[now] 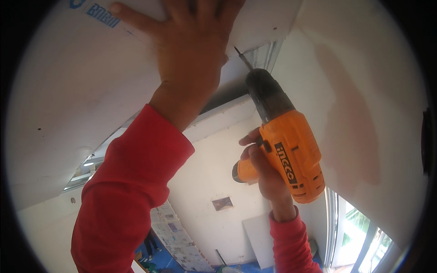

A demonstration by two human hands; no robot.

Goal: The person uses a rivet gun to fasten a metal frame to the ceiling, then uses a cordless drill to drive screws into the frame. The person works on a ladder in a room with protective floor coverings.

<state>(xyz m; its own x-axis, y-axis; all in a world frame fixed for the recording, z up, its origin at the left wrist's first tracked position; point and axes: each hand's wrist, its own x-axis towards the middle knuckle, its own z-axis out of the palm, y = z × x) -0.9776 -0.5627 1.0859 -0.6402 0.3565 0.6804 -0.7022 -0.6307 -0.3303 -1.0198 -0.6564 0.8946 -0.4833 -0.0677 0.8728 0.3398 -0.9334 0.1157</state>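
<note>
Overhead, my left hand [191,54] lies against the white ceiling board [86,63], fingers spread and stretched out. An orange drill [291,150] with a black chuck is gripped by my right hand [266,175], fingers wrapped round its handle. The drill points upward at a slant, and its thin bit [243,59] reaches to the board's edge just right of my left hand; whether the tip touches it I cannot tell. A metal channel [268,54] shows in the gap beside that edge.
A white wall [364,127] rises close on my right, above a bright window [355,232]. Below are a blue-covered floor [166,257], a paper-covered panel [173,230], a white board [255,236] leaning on the far wall and a person's legs [150,245].
</note>
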